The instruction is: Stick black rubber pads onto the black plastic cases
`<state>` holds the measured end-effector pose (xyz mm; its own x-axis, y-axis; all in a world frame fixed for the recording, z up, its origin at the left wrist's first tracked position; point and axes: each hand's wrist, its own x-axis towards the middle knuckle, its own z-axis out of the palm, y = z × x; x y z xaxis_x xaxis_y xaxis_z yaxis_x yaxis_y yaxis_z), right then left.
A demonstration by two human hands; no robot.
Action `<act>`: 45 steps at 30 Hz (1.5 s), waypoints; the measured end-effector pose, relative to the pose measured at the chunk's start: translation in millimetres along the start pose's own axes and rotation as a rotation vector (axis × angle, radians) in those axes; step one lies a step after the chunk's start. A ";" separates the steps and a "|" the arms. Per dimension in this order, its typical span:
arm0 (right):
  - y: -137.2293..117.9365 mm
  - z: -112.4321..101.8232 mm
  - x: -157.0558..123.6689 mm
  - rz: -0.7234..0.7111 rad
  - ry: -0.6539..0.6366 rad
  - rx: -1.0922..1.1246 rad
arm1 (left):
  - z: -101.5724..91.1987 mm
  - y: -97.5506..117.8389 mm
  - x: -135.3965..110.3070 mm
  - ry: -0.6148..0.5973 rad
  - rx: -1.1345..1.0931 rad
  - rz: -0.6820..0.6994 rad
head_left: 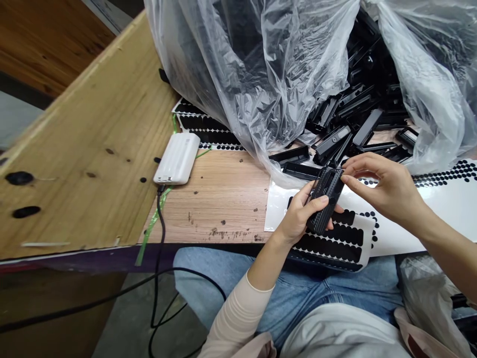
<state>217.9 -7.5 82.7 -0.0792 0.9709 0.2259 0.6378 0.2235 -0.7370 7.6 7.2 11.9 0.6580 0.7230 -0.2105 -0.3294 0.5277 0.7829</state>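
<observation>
My left hand is wrapped round a long black plastic casing with a carbon-fibre pattern, thumb on its upper face. The casing is tilted, its far end pointing away from me. At that far end is my right hand, thumb and forefinger closed together at the casing's right edge. Anything between those fingertips is too small to make out. Below the casing, a white sheet of black round stickers overhangs the table edge above my lap.
A large clear plastic bag spills similar black casings at the back right. On the left, a white power bank with a black cable stands by a wooden side board. More sticker sheets lie behind it.
</observation>
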 end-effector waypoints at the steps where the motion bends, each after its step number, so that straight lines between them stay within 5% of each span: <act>1: -0.3 1.0 -0.9 -0.032 0.029 -0.052 | 0.1 -0.3 0.0 0.006 0.003 0.001; 5: -0.2 5.0 -3.8 -0.100 0.146 -0.180 | 0.0 -1.5 0.3 0.026 0.004 0.007; 10: 14.3 2.3 10.3 -0.054 -0.046 -0.169 | -0.9 -3.1 0.8 0.020 0.014 0.028; 15: 64.8 -26.8 56.0 0.168 0.295 -0.554 | -0.3 -3.4 1.3 0.017 0.000 0.040; 21: 123.7 -63.9 96.5 -0.121 -0.115 -0.732 | 2.4 0.0 1.2 0.087 -0.048 0.058; 26: 138.6 -78.4 101.7 -0.166 -0.160 -0.642 | 3.8 0.6 0.3 0.107 -0.059 0.064; 30: 120.4 -86.7 86.0 -0.127 -0.099 -0.571 | 2.7 -0.7 0.7 0.100 -0.074 0.086; 36: 42.2 -61.1 30.6 0.020 0.207 -0.139 | 2.9 -2.5 1.8 0.142 -0.074 0.090; 40: -0.8 -20.6 -0.4 0.350 -0.045 0.644 | 4.4 -2.6 1.7 0.185 -0.093 0.101; 42: -10.5 -1.8 -7.1 0.500 -0.168 0.843 | 4.4 -3.0 1.7 0.212 -0.100 0.129; 45: -12.9 18.0 -8.7 0.587 -0.177 0.974 | 3.5 -4.2 1.6 0.224 -0.091 0.145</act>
<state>196.6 -17.2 78.8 -0.1215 0.9285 -0.3508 -0.2447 -0.3705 -0.8960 12.4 4.6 10.3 0.4365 0.8693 -0.2318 -0.4752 0.4416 0.7610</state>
